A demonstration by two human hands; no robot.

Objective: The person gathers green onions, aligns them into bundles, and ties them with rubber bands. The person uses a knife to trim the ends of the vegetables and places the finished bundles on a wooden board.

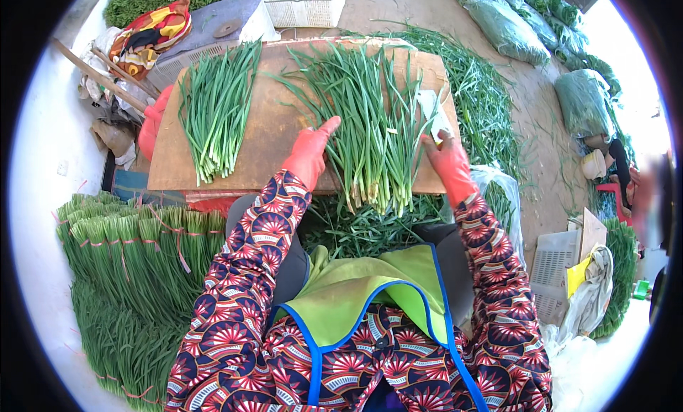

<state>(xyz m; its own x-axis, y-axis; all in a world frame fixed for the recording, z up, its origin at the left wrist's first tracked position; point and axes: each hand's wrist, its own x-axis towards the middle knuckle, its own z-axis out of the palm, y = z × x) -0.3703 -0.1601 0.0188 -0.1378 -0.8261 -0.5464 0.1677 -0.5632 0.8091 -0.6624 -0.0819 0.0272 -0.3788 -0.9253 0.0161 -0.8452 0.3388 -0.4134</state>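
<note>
A loose pile of garlic chives (366, 127) lies on a brown board (277, 134), white stem ends toward me. Against the pile's left side rests my left hand (311, 154), in a coral-red rubber glove, its visible digit stretched out and the other fingers partly hidden. My right hand (448, 164) is at the pile's right edge, fingers apart; its glove looks uncovered at the fingertips. Just beyond it a pale flat piece (434, 112) lies on the board. A smaller heap of garlic chives (222, 113) sits at the board's left.
Bundles tied with pink bands (146, 241) are stacked at the left. Loose leaves (484, 102) cover the floor right of the board. Filled plastic bags (587, 102) stand farther right, near another person's arm (620, 163). A white crate (555, 270) is at the right, another crate (304, 6) at the back.
</note>
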